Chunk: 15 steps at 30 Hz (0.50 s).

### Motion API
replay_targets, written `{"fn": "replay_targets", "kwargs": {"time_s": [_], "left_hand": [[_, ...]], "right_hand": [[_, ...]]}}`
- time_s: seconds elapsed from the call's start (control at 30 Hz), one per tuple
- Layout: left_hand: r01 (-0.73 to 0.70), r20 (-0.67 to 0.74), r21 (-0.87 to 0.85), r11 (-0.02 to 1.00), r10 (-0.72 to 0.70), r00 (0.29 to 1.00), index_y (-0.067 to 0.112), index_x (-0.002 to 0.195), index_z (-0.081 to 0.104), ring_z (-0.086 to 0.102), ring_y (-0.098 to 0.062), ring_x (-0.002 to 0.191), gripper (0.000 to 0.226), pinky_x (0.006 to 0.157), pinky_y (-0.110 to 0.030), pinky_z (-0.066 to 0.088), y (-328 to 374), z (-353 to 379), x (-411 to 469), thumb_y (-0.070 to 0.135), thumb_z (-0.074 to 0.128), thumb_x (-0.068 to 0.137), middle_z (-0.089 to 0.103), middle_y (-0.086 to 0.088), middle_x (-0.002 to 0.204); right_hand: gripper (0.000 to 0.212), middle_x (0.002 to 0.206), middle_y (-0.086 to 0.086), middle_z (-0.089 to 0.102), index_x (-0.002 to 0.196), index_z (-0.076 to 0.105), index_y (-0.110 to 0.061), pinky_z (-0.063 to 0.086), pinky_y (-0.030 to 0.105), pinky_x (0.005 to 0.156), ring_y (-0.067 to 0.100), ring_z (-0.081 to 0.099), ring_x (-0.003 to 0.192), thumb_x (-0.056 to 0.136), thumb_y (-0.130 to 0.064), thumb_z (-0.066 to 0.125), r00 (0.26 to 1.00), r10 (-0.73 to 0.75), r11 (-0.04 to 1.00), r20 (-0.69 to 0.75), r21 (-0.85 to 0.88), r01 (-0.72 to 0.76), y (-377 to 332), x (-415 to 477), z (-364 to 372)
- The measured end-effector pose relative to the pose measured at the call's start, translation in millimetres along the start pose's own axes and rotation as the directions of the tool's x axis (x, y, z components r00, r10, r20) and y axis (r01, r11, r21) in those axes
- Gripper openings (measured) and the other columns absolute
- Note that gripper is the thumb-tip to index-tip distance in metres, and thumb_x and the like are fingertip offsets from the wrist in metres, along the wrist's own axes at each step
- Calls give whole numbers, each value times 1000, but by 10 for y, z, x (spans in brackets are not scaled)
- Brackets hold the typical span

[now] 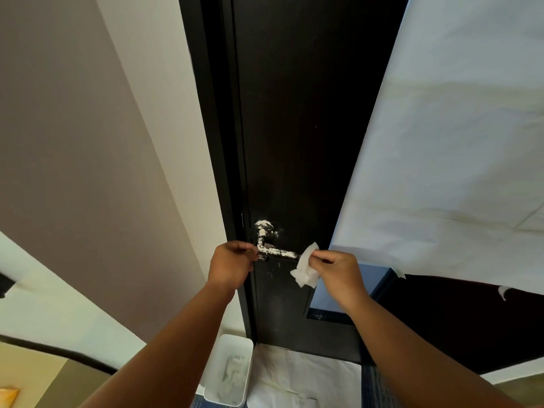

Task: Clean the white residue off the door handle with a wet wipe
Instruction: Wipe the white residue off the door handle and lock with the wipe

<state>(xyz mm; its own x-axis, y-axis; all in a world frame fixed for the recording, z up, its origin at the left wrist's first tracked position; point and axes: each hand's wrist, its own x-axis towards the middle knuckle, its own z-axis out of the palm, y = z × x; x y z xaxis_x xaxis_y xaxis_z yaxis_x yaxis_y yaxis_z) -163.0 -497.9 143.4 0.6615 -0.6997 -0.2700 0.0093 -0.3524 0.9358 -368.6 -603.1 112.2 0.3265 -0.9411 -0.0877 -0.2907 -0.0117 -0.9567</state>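
White residue (265,225) is crusting the door handle (275,252), thickest on the round rose at the top and along the lever that is running toward three o'clock. That handle is sitting on a dark door (297,142), close to its edge at nine o'clock, and it is lying directly between the two hands.

At nine o'clock of the lever, the left hand (232,263) is curling closed, its fingertips pinching the lever's inner end just below the neck where it is bending down from the rose. At three o'clock of the lever, the right hand (338,267) is closing its thumb and fingers on a wet wipe (306,269), gripping it by the upper corner. The wipe is hanging crumpled toward six o'clock from the grip, and its top edge is touching or just reaching the lever's free end; whether it is pressing on the metal I cannot tell.

Pale sheeting (456,142) is covering the area at three o'clock of the door, and a light wall (164,128) is standing at nine o'clock of it. Down at six o'clock, between the forearms, a white bin (229,372) is sitting on the floor beside more pale covering, with crumpled white pieces lying inside it.
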Motion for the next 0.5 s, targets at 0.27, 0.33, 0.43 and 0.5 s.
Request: {"fn": "replay_targets", "kwargs": {"time_s": [0.27,0.33,0.43,0.5], "left_hand": [[6,9,-3,1000,-6,1000,19,85,77,66,-19,70,17,61,-27,49,4,-7,11,13,67,97,78,-6,85],[4,8,0,1000,-4,1000,19,86,78,66,-19,70,17,61,-27,49,-2,-7,16,13,67,96,78,-5,85],[4,5,-6,1000,-4,1000,19,85,78,66,-18,68,17,60,-27,49,-16,-6,27,13,67,97,78,-6,84],[6,3,-11,1000,-6,1000,18,86,78,66,-18,68,16,60,-26,49,-20,-1,31,13,66,97,78,-5,83]], "right_hand": [[31,110,-6,69,118,74,-15,47,11,74,10,64,101,87,-18,77,999,-20,996,40,-87,24,-12,14,-23],[29,106,-6,69,116,74,-13,46,10,72,3,64,94,88,-15,76,1000,3,998,29,-56,-1,6,10,-113],[24,103,-5,72,113,76,-14,48,14,72,4,66,93,90,-14,74,998,30,999,51,-20,-29,-8,40,-140],[14,97,-3,75,104,79,-21,53,21,74,14,69,94,92,-18,73,996,37,999,77,-6,-37,-60,75,-88]]}}
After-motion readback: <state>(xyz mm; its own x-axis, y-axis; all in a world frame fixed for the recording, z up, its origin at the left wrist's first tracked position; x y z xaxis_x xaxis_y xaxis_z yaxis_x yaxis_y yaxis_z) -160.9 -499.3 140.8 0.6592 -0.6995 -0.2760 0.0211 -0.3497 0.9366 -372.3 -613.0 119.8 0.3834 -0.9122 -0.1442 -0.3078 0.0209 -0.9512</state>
